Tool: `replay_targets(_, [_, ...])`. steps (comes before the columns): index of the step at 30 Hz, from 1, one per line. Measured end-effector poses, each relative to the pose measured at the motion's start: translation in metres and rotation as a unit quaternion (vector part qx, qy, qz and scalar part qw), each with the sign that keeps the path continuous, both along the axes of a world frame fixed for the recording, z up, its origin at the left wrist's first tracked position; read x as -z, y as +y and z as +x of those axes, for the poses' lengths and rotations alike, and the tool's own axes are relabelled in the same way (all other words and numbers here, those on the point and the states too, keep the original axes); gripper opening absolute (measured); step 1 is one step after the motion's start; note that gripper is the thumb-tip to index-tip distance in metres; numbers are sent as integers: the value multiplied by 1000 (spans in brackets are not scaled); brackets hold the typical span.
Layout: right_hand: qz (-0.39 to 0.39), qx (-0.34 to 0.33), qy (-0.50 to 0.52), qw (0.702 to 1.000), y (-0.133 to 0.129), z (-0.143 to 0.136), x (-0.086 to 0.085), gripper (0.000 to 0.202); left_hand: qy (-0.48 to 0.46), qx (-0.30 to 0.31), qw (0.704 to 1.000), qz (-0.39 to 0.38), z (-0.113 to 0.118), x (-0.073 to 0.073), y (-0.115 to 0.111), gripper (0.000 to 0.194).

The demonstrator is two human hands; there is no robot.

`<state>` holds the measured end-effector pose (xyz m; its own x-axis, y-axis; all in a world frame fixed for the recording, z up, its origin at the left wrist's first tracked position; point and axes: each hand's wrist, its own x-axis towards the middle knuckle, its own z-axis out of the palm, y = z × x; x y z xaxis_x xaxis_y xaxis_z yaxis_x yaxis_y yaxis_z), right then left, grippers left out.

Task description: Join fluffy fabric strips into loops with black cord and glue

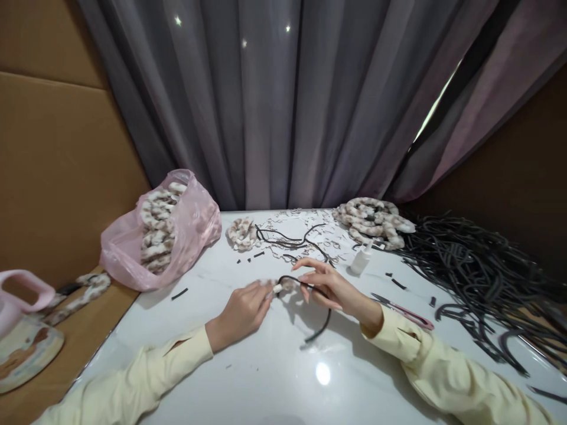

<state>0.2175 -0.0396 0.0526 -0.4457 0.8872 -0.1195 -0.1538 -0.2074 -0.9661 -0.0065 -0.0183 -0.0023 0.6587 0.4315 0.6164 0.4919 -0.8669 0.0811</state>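
Note:
My left hand (248, 311) is closed around a small white-and-brown plush piece, its fingertips pinching near a white end (277, 288). A thin black cord (289, 277) arches from that end toward my right hand (330, 286). The cord passes between the thumb and fingers of my right hand, with the index finger raised and extended. Its loose tail (319, 335) curves down below that hand over the white table. Part of the plush shows behind the cord, and my left fingers hide the rest.
A pink bag (199, 230) of plush loops stands back left. Behind my hands lie a plush ring (243, 234) and scattered metal-looking pieces (287, 227). To the right are a white bottle (361, 260), pink-handled scissors (411, 316), plush loops (372, 218) and heaped black cords (478, 265).

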Motion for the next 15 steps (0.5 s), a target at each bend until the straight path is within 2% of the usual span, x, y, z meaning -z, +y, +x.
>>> replay_targets(5, [62,-82,-34,994,-1,20,-27,27,-7,-22,999,-37,-1,2,3,18])
replay_targets(7, [69,-129,-93,985,2,31,-32,34,-9,-34,998,-52,-1,2,3,17])
replay_targets(9, [59,-199,-179,962,7,43,-32,42,-11,-39,997,-66,0,1,2,18])
replay_targets(10, [58,-242,-232,941,10,48,-31,44,-12,-42,996,-72,1,0,2,18])
replay_targets(12, [83,-310,-352,880,13,54,-28,45,-9,-46,995,-84,2,-1,1,20])
replay_targets(13, [106,-322,-416,844,13,55,-28,44,-4,-48,995,-88,2,-3,0,22])
replay_targets(15, [159,-297,-532,777,9,50,-27,44,11,-50,995,-89,3,-7,-2,25])
